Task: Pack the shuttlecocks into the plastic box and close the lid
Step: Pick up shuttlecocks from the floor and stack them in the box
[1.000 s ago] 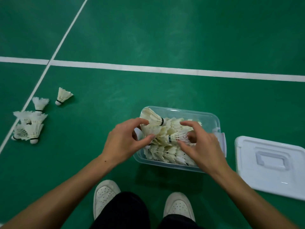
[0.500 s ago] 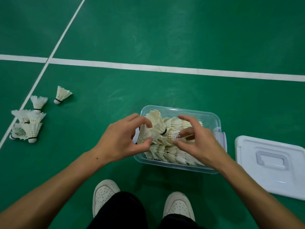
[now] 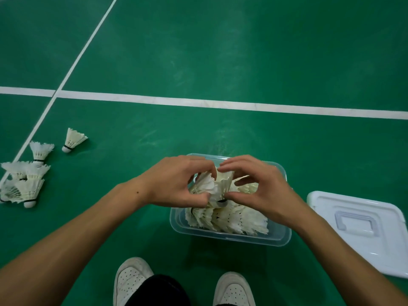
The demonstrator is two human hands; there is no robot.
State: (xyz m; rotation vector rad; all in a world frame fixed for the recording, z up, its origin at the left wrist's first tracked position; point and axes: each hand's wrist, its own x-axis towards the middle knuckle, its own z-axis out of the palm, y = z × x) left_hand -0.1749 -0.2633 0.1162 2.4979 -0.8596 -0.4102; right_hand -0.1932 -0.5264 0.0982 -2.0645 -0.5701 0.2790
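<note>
A clear plastic box [image 3: 229, 238] stands on the green floor in front of my feet, filled with several white shuttlecocks [image 3: 229, 219]. Above it my left hand [image 3: 176, 184] and my right hand [image 3: 262, 188] both grip a stack of shuttlecocks [image 3: 217, 184], fingers curled round the feathers, thumbs near the cork end. The white lid [image 3: 362, 230] lies flat on the floor to the right of the box. Several more shuttlecocks [image 3: 24, 184] lie loose on the floor at the far left, one [image 3: 74, 140] a little apart from the others.
White court lines [image 3: 198, 102] cross the green floor beyond the box. My two white shoes [image 3: 130, 281] stand just below the box at the bottom edge.
Both hands have come closer together and lifted the stack of shuttlecocks above the box. The camera has tilted slightly.
</note>
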